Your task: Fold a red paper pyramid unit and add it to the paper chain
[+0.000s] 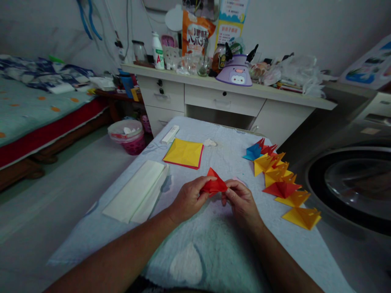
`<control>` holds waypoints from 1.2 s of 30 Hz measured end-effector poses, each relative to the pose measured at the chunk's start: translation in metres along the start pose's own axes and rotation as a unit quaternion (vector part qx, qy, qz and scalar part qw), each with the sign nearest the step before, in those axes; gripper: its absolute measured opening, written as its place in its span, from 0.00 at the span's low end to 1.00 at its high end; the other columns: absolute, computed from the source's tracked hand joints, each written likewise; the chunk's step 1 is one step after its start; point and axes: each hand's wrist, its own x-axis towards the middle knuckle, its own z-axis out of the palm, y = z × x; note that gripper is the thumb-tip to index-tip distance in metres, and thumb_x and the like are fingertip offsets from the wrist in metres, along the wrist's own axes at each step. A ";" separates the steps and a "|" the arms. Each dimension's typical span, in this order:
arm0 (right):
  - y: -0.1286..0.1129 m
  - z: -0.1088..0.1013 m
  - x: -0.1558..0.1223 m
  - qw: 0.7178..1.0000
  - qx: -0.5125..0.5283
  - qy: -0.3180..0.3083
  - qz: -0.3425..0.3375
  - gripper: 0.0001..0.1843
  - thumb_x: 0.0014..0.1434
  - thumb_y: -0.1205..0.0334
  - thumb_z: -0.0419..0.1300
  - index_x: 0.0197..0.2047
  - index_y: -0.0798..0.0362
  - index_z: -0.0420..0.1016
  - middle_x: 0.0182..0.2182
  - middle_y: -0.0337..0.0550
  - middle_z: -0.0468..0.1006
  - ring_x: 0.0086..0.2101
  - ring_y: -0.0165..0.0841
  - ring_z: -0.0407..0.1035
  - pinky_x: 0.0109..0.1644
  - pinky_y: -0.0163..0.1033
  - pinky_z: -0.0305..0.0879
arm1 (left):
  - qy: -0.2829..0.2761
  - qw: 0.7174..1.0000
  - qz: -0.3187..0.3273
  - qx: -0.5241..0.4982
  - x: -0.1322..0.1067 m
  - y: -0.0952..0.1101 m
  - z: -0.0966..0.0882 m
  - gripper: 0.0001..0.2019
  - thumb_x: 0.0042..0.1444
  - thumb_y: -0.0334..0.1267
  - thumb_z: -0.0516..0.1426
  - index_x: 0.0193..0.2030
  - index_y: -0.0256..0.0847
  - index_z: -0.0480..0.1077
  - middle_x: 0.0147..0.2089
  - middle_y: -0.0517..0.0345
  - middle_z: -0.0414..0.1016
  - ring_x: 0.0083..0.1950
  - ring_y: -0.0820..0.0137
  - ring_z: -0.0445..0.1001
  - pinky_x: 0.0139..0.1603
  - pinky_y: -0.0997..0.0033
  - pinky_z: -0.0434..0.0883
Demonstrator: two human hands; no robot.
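A partly folded piece of red origami paper [214, 184] is held up over the cloth-covered table between both hands. On its left side, my left hand [192, 197] grips it with the thumb and fingers closed. My right hand [242, 201] pinches its right-hand corner between thumb and forefinger. Beyond my left hand lies a stack of square paper sheets [183, 152], yellow on top with red edges below. To the right of my right hand stands a row of several folded paper figures [282, 189] in yellow, red and blue.
A pale folded packet [134, 194] lies at the left of the table, and a small white box [170, 134] near the far left corner. A crumpled white scrap [210, 142] sits behind the stack. Drawers [224, 99] stand behind, a washing machine [354, 179] at right, a bin [130, 136] at left.
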 end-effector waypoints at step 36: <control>-0.001 0.000 0.001 0.999 -0.028 -0.022 -0.012 0.09 0.54 0.55 0.67 0.33 0.51 0.75 0.31 0.38 0.72 0.25 0.27 0.64 0.26 0.33 0.63 | -0.030 0.999 0.027 0.000 -0.003 -0.008 0.003 0.17 0.51 0.23 0.53 0.47 0.43 0.65 0.42 0.57 0.75 0.43 0.69 0.75 0.44 0.70 0.71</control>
